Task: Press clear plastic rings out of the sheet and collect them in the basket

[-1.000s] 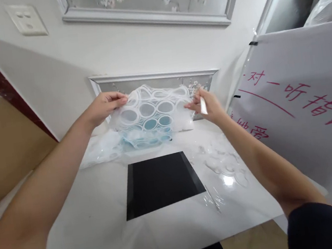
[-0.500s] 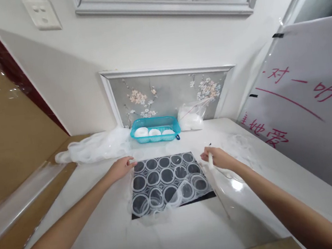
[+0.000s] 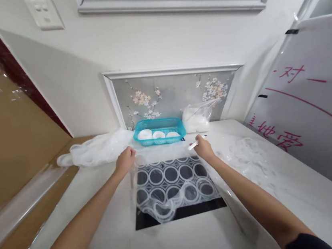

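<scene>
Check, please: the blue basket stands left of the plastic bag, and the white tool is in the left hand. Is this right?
Not quite: the head view shows the white tool in the right hand. The blue basket is left of the plastic bag.

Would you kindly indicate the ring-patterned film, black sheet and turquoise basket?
Ring-patterned film point(image 3: 173, 180), head view: its middle.
Black sheet point(image 3: 198, 208), head view: front strip.
Turquoise basket point(image 3: 160, 141), head view: front wall.

hands point(image 3: 126, 160): bare | forearms point(image 3: 88, 219): bare | right sleeve point(image 3: 306, 243): dark, short
</scene>
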Action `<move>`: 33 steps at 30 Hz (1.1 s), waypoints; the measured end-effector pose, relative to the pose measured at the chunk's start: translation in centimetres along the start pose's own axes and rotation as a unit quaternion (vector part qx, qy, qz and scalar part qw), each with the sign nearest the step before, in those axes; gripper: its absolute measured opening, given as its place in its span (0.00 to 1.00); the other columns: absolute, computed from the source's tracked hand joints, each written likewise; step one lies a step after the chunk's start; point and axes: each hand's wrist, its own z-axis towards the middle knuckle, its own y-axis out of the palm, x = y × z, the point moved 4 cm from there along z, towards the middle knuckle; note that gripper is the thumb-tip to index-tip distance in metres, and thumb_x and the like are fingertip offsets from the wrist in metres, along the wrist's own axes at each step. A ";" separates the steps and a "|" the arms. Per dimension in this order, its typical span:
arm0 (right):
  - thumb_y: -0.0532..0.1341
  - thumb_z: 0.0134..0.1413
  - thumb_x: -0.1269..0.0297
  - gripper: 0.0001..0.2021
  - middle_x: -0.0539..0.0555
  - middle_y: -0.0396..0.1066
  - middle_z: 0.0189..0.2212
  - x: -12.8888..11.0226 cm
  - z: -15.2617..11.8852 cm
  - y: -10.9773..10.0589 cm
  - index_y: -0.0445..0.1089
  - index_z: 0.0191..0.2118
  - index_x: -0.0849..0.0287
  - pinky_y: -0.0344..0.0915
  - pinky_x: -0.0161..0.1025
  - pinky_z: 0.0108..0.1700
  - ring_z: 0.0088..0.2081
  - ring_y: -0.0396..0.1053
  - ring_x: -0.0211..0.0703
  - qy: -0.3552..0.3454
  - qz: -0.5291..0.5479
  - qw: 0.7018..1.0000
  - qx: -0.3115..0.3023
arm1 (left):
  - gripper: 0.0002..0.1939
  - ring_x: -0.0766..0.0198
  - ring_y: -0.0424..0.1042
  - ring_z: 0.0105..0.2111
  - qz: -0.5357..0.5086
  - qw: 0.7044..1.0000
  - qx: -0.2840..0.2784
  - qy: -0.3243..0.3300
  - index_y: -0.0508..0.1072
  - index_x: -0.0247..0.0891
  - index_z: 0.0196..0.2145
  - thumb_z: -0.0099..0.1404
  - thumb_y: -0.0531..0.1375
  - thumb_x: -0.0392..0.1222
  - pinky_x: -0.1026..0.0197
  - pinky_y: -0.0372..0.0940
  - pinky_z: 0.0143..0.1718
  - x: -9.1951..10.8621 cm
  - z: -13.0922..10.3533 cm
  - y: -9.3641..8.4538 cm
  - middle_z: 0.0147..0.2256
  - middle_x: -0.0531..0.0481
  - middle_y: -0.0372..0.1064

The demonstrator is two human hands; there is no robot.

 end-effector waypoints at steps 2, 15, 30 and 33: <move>0.53 0.66 0.61 0.13 0.62 0.73 0.39 -0.3 0.7 -0.7 0.59 0.52 0.62 0.55 0.37 0.35 0.43 0.71 0.52 0.009 -0.002 1.000 0.015 | 0.14 0.52 0.71 0.48 -0.001 1.000 0.022 -0.006 0.67 0.37 0.46 0.74 0.45 0.42 0.56 0.62 0.44 0.5 0.8 -0.7 0.47 0.41 0.71; 0.62 0.56 0.58 0.14 0.58 0.72 0.40 0.5 -6.4 0.4 0.58 0.41 0.57 0.60 0.39 0.40 0.41 0.70 0.50 -0.154 0.048 0.981 -0.108 | 0.27 0.55 0.72 0.47 0.018 0.969 -0.059 0.238 0.68 0.40 0.50 0.63 0.58 0.63 0.59 0.66 0.42 1.6 -11.4 1.4 0.50 0.46 0.70; 0.54 0.57 0.62 0.11 0.52 0.68 0.31 3.6 -12.5 -1.9 0.47 0.31 0.54 0.60 0.39 0.36 0.31 0.63 0.42 -0.199 0.217 0.948 -0.122 | 0.17 0.61 0.72 0.39 0.087 0.925 0.012 0.370 0.73 0.41 0.42 0.64 0.48 0.29 0.63 0.63 0.30 -1.8 -16.9 -0.7 0.40 0.50 0.73; 0.55 0.57 0.64 0.12 0.51 0.66 0.30 4.7 -15.6 -3.1 0.46 0.30 0.54 0.61 0.40 0.35 0.30 0.61 0.42 -0.212 0.277 0.926 -0.144 | 0.19 0.62 0.72 0.37 0.049 0.929 -0.013 0.366 0.75 0.42 0.39 0.62 0.47 0.29 0.63 0.62 0.30 -3.6 -16.9 -0.5 0.38 0.51 0.74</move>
